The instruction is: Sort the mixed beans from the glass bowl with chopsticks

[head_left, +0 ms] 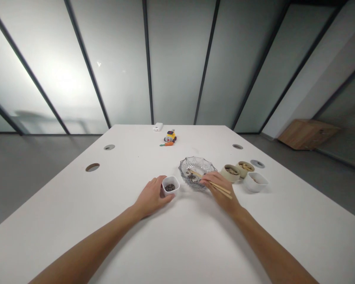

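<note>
My left hand [152, 197] is curled round a small white cup [175, 191] standing on the table, thumb and fingers against its sides. Small dark pieces [169, 187] lie in the bottom of the cup. In my right hand [220, 191] is a pair of wooden chopsticks [221, 189], held over a clear cut-glass bowl [205, 162]. Their tips reach down among dark bits [191, 176] in this bowl; whether they pinch one is too small to tell. Part of the bowl's right side is hidden by my right hand.
Right of the glass bowl stand two beige bowls, one with brownish pieces [232, 170] and one with yellowish pieces [245, 166], and a white square bowl [256, 185]. Farther back are a toy car [170, 137], a toy carrot [167, 144] and a white box [157, 126]. Round holes [92, 167] pierce the white table [130, 157].
</note>
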{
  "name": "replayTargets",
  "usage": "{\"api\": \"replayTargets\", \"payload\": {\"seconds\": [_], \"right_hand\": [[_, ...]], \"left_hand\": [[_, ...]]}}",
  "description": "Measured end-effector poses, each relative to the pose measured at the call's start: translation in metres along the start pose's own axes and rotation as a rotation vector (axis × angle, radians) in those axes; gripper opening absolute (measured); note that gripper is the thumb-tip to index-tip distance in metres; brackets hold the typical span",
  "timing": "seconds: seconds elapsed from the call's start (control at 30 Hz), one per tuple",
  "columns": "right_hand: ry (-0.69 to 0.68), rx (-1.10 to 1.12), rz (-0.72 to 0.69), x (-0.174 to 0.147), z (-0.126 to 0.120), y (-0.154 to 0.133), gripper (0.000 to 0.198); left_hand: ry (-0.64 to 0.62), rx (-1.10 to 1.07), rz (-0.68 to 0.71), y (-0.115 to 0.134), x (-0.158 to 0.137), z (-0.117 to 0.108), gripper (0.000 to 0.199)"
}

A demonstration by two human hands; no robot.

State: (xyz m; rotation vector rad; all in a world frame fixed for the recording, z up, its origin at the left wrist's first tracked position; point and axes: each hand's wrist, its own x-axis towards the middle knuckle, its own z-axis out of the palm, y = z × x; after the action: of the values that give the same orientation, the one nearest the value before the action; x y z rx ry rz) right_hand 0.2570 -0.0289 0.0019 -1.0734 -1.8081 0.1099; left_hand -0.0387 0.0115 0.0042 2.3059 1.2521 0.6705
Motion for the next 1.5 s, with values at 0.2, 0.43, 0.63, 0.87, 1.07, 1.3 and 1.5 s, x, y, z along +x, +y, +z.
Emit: {"api": "replayTargets", "payload": {"seconds": [0.2,0.43,0.63,0.87,1.07,1.3,1.5], "right_hand": [[-0.034,0.004,-0.056,0.0023,0.0027,-0.0030,0.008],[-0.070,-0.060,-0.060,0.0046,0.0027,-0.0040,0.012],[-0.123,-0.128,-0.073,0.0049,0.0012,-0.0053,0.018],[-0.007,-0.127,-0.082,0.0012,0.0010,-0.0009,0.014],[-0.058,-0.110,-0.075,0.0007,0.0021,-0.0005,0.014],[-0.130,-0.180,-0.103,0.0029,0.0008,-0.0018,0.019],[-0.134,-0.201,-0.122,0.0048,-0.0004,-0.0037,0.022]], "left_hand": [[-0.006,0.002,-0.010,0.0018,0.0008,-0.0008,0.044],[-0.005,0.002,-0.006,0.0011,0.0003,-0.0003,0.045],[-0.005,-0.001,-0.004,0.0012,-0.0003,-0.0004,0.045],[-0.012,-0.011,-0.008,0.0009,0.0003,-0.0009,0.046],[-0.001,-0.014,0.000,0.0009,0.0001,-0.0002,0.044],[-0.005,-0.017,-0.006,0.0029,0.0002,-0.0016,0.043],[0.000,-0.029,-0.009,0.0027,0.0002,-0.0017,0.045]]}}
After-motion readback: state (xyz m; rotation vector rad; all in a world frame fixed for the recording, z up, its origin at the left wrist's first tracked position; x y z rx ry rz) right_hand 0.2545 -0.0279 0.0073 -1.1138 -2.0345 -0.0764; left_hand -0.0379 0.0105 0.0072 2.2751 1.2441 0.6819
